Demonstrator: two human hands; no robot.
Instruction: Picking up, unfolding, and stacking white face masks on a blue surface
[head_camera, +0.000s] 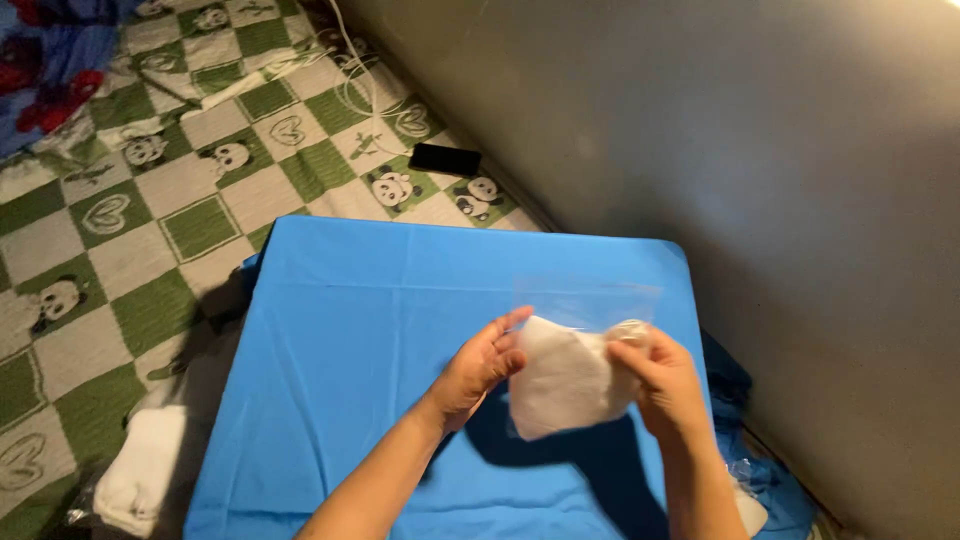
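A clear plastic bag (585, 302) with folded white cloth (565, 385) inside hangs in the air above a blue-covered table (350, 320). My left hand (480, 365) holds the bag's left edge, thumb and fingers pinching it. My right hand (665, 385) grips the right side of the bag near its top. The open, see-through upper part of the bag stands above both hands. The bag casts a dark shadow on the blue cloth below.
A green and white checked blanket with panda patterns (150, 200) lies at the left. A black phone (445, 158) rests on it by a white cable (350, 80). White folded cloths (140, 470) sit lower left. A grey wall (750, 150) runs along the right.
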